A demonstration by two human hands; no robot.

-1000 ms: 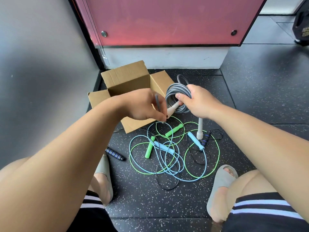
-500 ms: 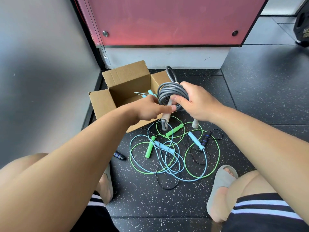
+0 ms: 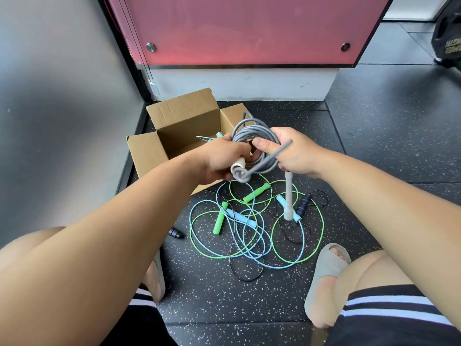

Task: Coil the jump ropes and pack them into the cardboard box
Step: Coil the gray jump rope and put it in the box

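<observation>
A grey jump rope (image 3: 252,132) is wound into a coil between both hands, above the floor in front of the open cardboard box (image 3: 184,113). My right hand (image 3: 294,152) grips the coil; one pale handle (image 3: 288,201) hangs straight down from it. My left hand (image 3: 222,159) holds the other pale handle (image 3: 238,167), with a loose grey strand running from it across to my right thumb. A light-blue handle (image 3: 219,134) shows inside the box. On the floor lie tangled green (image 3: 257,193), light-blue (image 3: 240,218) and thin black (image 3: 300,208) jump ropes.
A black handle (image 3: 175,233) lies apart on the floor at the left. My feet in grey slippers (image 3: 324,270) flank the rope pile. A grey wall stands at the left, a red panel with a white base behind the box, and a black bag (image 3: 449,33) at far right.
Both hands lifted the grey coil slightly and my left hand moved from the coil's front to grip the handle, pulling a strand across the coil. The hanging handle swung down.
</observation>
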